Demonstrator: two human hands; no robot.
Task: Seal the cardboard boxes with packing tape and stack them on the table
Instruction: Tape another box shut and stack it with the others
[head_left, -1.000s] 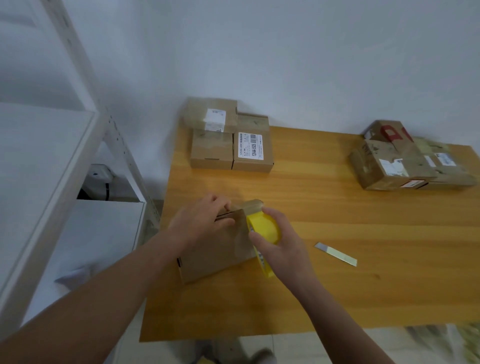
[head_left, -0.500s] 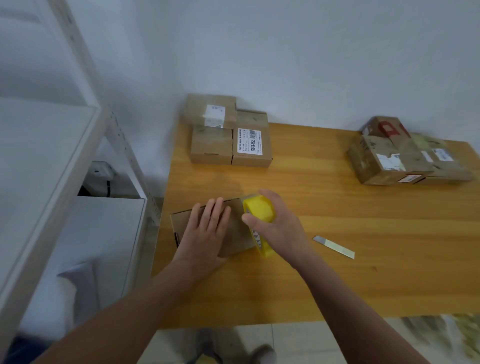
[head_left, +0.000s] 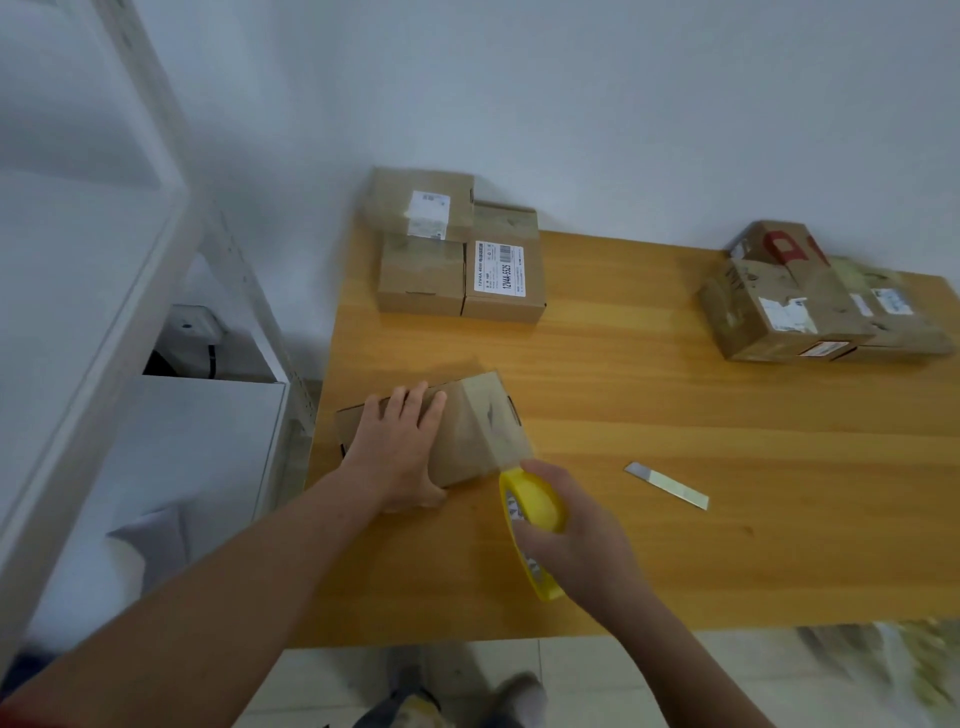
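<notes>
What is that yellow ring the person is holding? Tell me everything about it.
A roll of packing tape with a bright yellow, plastic-looking rim, held on edge, slightly blurred. The right hand grips it over the near part of the table. A clear strip stretches from it over the cardboard box that the left hand presses down.

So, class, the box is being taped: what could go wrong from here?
The bare blade lies on the table near the right hand gripping the tape roll; a sweep might cut it.
Only the flat left hand steadies the box near the table's left edge; a hard pull could drag it off.
</notes>
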